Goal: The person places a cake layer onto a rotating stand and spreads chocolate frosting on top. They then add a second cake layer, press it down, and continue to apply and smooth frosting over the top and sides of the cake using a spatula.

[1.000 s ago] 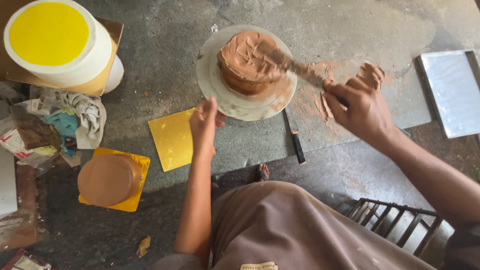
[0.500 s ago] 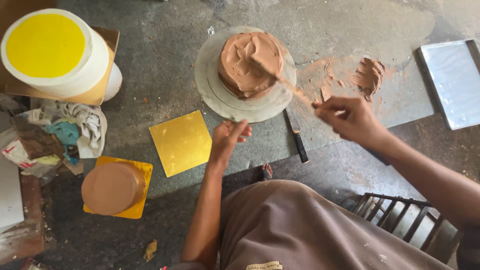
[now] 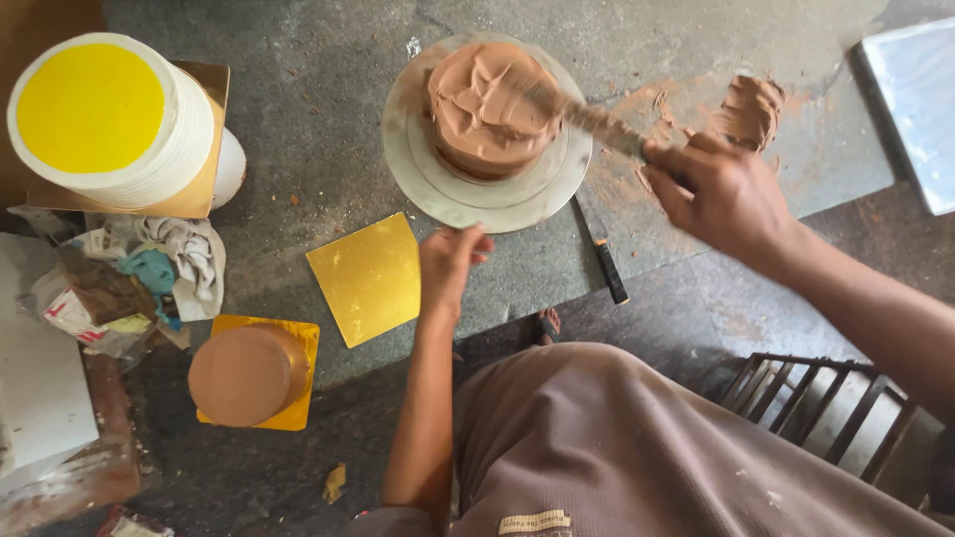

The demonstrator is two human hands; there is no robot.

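Note:
A small round cake (image 3: 487,109) covered in rough brown frosting sits on a grey metal turntable (image 3: 438,189) on the stone counter. My right hand (image 3: 721,194) grips a palette knife (image 3: 582,114) whose blade lies across the top of the cake. My left hand (image 3: 450,261) touches the near rim of the turntable, fingers bent, holding nothing. A heap of brown frosting (image 3: 748,109) lies smeared on the counter just beyond my right hand.
A black-handled knife (image 3: 602,261) lies beside the turntable. A gold square board (image 3: 366,278) lies at centre; a smooth brown-frosted cake (image 3: 247,373) stands on another gold board. A stack of round white-and-yellow boards (image 3: 109,124), crumpled rags (image 3: 149,268), a metal tray (image 3: 915,104) at the right edge.
My right hand has brought the palette knife from the counter's frosting smear back onto the cake top. My left hand has stayed by the turntable's near rim. The view has shifted.

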